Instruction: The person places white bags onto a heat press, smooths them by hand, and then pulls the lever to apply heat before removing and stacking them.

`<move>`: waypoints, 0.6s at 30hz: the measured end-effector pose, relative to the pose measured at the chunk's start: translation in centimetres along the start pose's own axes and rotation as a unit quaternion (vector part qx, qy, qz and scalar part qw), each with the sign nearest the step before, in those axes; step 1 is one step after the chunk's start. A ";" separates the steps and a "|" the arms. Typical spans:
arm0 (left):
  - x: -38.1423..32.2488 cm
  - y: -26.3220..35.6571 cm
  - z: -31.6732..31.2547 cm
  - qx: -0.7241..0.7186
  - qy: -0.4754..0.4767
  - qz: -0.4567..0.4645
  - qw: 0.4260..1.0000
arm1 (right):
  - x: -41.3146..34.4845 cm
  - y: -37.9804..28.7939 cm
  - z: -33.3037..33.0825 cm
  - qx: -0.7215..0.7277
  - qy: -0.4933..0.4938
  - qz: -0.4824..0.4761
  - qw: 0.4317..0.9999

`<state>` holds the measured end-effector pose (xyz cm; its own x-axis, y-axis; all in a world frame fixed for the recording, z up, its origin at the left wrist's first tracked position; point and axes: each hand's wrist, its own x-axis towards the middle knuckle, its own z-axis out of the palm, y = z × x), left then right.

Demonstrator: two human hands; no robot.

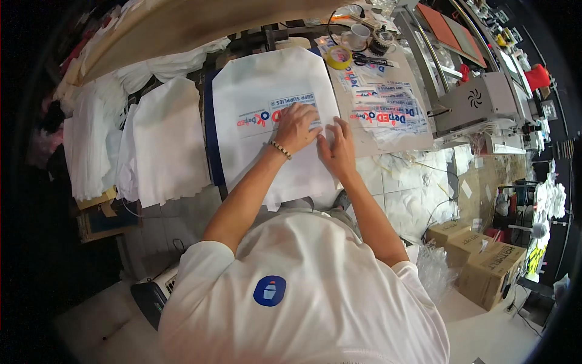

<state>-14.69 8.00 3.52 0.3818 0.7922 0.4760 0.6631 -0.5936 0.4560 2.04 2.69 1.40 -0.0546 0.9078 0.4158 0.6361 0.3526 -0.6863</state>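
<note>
A white fabric piece [259, 164], possibly a flat bag, is spread over a dark blue platen [212, 123]. On its upper part lies a clear transfer film [254, 119] with red and blue printing, which appears upside down from here. My left hand [298, 125] rests on the film's right half with fingers bent and covers part of the print. Beside it, my right hand [337, 148] touches the fabric near its right edge, thumb and fingers apart. Neither hand visibly holds anything.
Several printed films [386, 109] are spread on a board at right, below yellow tape [338, 57], scissors [363, 59] and a white mug [357, 36]. Stacked white fabric pieces [170, 141] sit left. A grey machine housing [477, 100] stands far right, above cardboard boxes [491, 273].
</note>
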 end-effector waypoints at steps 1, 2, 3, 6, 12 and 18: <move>0.2 0.0 0.1 0.006 0.000 -0.003 1.000 | 0.3 0.1 -0.2 -0.001 0.001 -0.003 1.000; 0.4 0.0 0.2 0.012 -0.001 -0.008 1.000 | 0.5 0.2 -0.3 -0.009 -0.011 -0.002 1.000; 0.4 -0.1 0.3 0.011 -0.003 -0.007 1.000 | 0.7 0.3 -0.4 -0.015 -0.016 0.003 1.000; 0.3 -0.4 0.8 0.025 -0.003 0.002 1.000 | 1.1 0.3 -0.3 -0.029 -0.002 -0.001 1.000; 0.7 -2.2 1.7 0.017 0.048 -0.022 0.998 | 1.0 0.0 -0.2 -0.032 0.014 0.001 0.999; 1.6 -4.5 1.1 0.002 0.013 -0.084 0.996 | 1.0 -0.3 -0.5 -0.022 0.012 0.000 1.000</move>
<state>-16.35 12.07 1.47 0.2479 0.8765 0.4126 0.7184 -0.4521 0.5287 2.17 3.39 2.33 -0.0372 0.9018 0.4306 0.6691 0.3425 -0.6595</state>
